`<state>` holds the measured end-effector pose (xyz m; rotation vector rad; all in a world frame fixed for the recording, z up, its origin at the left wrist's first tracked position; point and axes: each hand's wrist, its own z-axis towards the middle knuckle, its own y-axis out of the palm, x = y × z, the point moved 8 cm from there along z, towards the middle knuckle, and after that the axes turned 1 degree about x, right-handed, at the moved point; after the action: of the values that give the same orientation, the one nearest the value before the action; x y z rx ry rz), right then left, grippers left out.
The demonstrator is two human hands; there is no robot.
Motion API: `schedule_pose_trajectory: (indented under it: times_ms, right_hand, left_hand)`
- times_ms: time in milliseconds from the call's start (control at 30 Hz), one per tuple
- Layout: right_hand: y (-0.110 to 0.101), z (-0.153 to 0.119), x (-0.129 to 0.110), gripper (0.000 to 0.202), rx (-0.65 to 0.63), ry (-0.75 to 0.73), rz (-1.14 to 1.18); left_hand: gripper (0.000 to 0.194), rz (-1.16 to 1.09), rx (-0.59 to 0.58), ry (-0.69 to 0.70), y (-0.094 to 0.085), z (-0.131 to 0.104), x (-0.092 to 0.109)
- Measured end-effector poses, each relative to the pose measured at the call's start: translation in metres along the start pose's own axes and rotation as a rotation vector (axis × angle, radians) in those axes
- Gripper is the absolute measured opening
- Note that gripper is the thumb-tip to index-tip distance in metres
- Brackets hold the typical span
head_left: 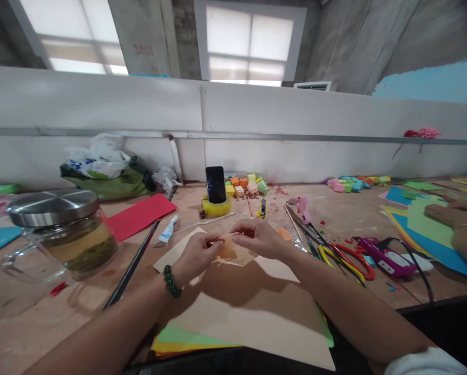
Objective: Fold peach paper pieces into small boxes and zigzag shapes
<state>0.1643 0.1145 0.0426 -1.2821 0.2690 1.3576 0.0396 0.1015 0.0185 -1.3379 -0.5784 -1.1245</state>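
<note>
Between my two hands is a small piece of peach-orange paper, held just above a stack of coloured sheets. My left hand pinches its left side with thumb and forefinger; a green bead bracelet circles that wrist. On the other side, the fingers of my right hand are closed on the paper's upper right part. Some of the paper's folds are hidden behind the fingers. The top sheet of the stack is beige paper, with green and yellow sheets showing beneath its near edge.
Left stand a glass tea mug and a red sheet. Ahead, a phone leans on a yellow tape roll near folded paper blocks. Right are red-handled scissors, a pink glue gun and another person's hands.
</note>
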Motion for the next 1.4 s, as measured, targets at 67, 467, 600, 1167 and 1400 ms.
schedule_pose_trajectory:
  times_ms: [67, 467, 600, 1167, 1400]
  right_hand:
    - [-0.001, 0.001, 0.004, 0.027, -0.001, 0.008, -0.008]
    - [-0.001, 0.004, 0.011, 0.045, -0.097, 0.098, -0.023]
    - [-0.007, 0.004, 0.01, 0.043, -0.086, 0.157, 0.061]
    - [-0.019, -0.009, -0.027, 0.015, 0.197, -0.388, -0.392]
    - [-0.008, -0.042, -0.067, 0.022, 0.386, -0.914, -0.701]
  left_hand:
    - [0.029, 0.014, -0.019, 0.017, 0.002, -0.001, 0.003]
    - [0.03, -0.15, -0.102, -0.158, 0.01, -0.003, -0.009]
    - [0.029, -0.201, -0.1, -0.198, 0.009, -0.004, -0.007]
    - [0.057, 0.042, 0.305, 0.283, -0.02, -0.01, 0.013]
    - [0.079, 0.099, 0.408, 0.57, -0.021, -0.023, 0.027]
